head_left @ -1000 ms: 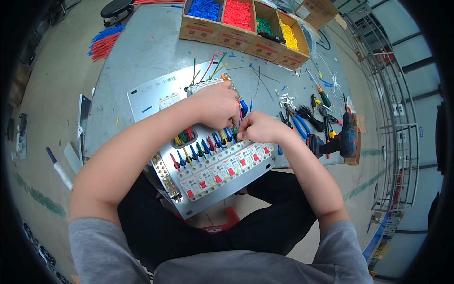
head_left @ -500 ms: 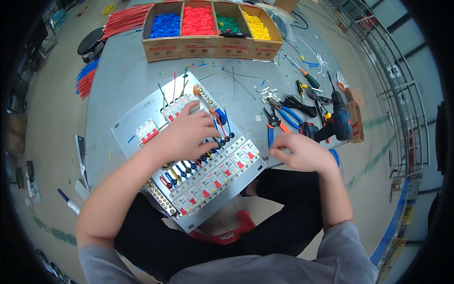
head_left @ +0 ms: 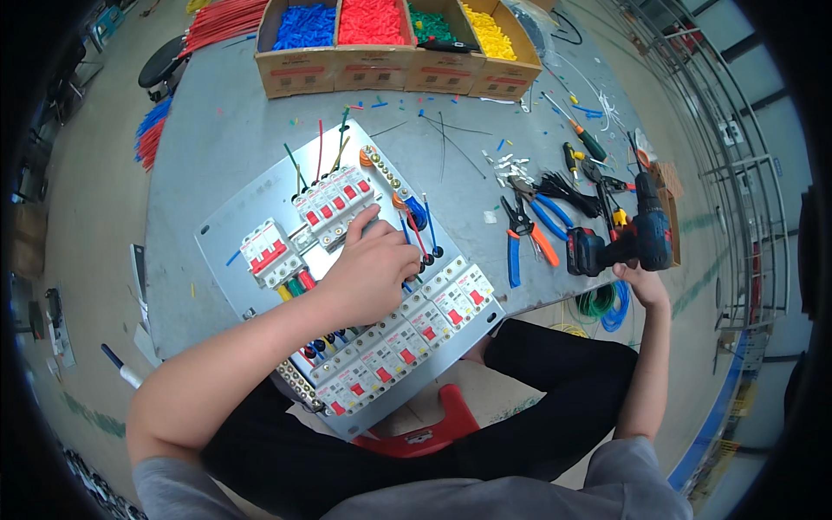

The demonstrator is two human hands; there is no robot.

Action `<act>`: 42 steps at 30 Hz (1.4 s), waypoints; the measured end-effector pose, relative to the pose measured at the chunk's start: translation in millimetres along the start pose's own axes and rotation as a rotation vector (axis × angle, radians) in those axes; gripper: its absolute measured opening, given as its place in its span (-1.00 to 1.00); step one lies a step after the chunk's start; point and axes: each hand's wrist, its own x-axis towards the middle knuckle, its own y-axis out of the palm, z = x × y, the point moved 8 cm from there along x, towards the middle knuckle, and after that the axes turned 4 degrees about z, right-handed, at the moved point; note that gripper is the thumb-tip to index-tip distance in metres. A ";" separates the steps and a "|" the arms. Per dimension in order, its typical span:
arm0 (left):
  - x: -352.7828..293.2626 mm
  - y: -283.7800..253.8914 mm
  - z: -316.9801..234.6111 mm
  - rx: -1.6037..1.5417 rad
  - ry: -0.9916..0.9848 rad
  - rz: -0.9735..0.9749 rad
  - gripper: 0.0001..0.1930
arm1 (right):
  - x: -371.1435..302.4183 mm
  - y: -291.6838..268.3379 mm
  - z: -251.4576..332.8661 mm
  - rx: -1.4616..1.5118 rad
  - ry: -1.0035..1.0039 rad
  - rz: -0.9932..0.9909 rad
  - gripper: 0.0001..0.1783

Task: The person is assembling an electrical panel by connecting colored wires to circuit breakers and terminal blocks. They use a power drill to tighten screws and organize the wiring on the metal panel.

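A grey metal mounting panel [head_left: 251,191] lies tilted across the table's near edge. It carries a lower row of circuit breakers [head_left: 407,355] with red switches, an upper breaker row [head_left: 334,208] and a separate breaker block [head_left: 269,251]. My left hand [head_left: 368,269] rests over its middle, fingers bent and apart, index fingertip beside the upper row. Under that hand, coloured wires are partly covered; red and blue wires [head_left: 425,234] show to its right. My right hand [head_left: 643,284] is at the rear end of a cordless drill [head_left: 650,230], its fingers mostly hidden behind the drill.
A divided cardboard box [head_left: 373,80] of blue, red, green and yellow sleeves stands at the back. Orange-handled pliers [head_left: 520,227], blue-handled pliers [head_left: 546,208], screwdrivers [head_left: 585,139] and black cable ties [head_left: 568,192] lie on the right. Wire coils [head_left: 607,303] are below the table edge.
My right hand has moved right, from beside the pliers to the drill. My left hand has shifted slightly right and down over the panel, uncovering the upper breakers. The whole view has shifted a little.
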 end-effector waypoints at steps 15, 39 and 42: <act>-4.3 2.9 6.8 -0.078 0.081 -0.067 -0.80 | 13.2 24.0 82.6 0.740 -0.239 -0.291 -0.28; 1.3 12.5 15.6 -0.100 0.091 -0.046 -0.82 | -53.8 173.8 299.3 -0.548 0.336 0.407 -0.61; -0.2 11.6 16.2 -0.106 0.089 -0.035 -0.82 | -56.1 180.3 302.9 -0.569 0.333 0.430 -0.59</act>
